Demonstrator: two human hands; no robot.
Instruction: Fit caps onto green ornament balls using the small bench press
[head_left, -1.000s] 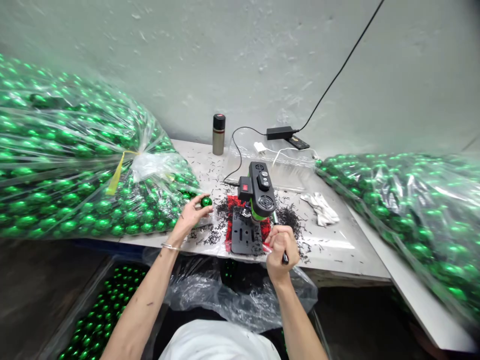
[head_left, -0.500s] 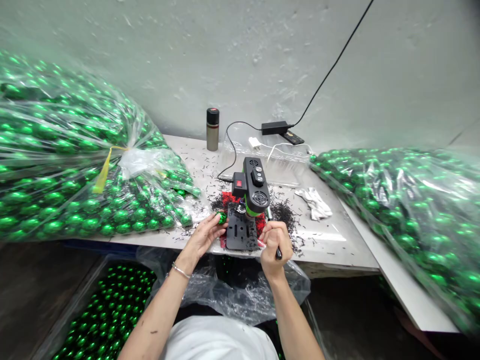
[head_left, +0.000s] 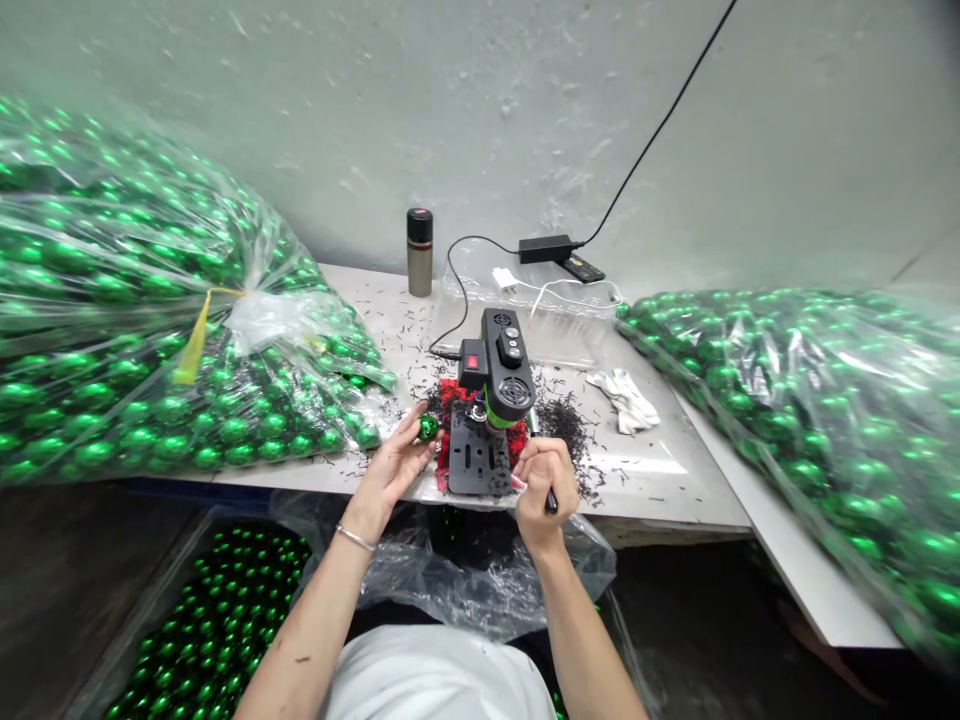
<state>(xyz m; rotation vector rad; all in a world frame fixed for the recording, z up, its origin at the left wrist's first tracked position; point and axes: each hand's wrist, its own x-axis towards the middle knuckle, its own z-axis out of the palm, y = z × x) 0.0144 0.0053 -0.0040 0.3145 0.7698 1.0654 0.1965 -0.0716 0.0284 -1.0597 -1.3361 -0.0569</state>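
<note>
My left hand (head_left: 397,460) pinches a shiny green bauble (head_left: 428,427) between its fingertips, just left of the small bench machine. The black and green machine (head_left: 510,365) stands over a slotted black base plate (head_left: 478,462). Closed in a fist, my right hand (head_left: 548,485) wraps round a handle (head_left: 552,501) whose black end shows below the fist. A thin metal rod (head_left: 533,421) runs from beside the machine head into this hand; where it joins the machine is hidden.
Bags of green baubles stand left (head_left: 150,350) and right (head_left: 795,430). Black shavings (head_left: 562,430) litter the table around red material (head_left: 450,392). Behind are a bottle (head_left: 420,255), a power adapter (head_left: 546,249) and a clear plastic tray (head_left: 570,345). White gloves (head_left: 628,400) lie right. Below sits a bauble-filled bin (head_left: 217,610).
My left hand has drawn the bauble slightly left, away from the base plate, and more of it shows. My right hand keeps its grip on the handle. The whole view has shifted slightly.
</note>
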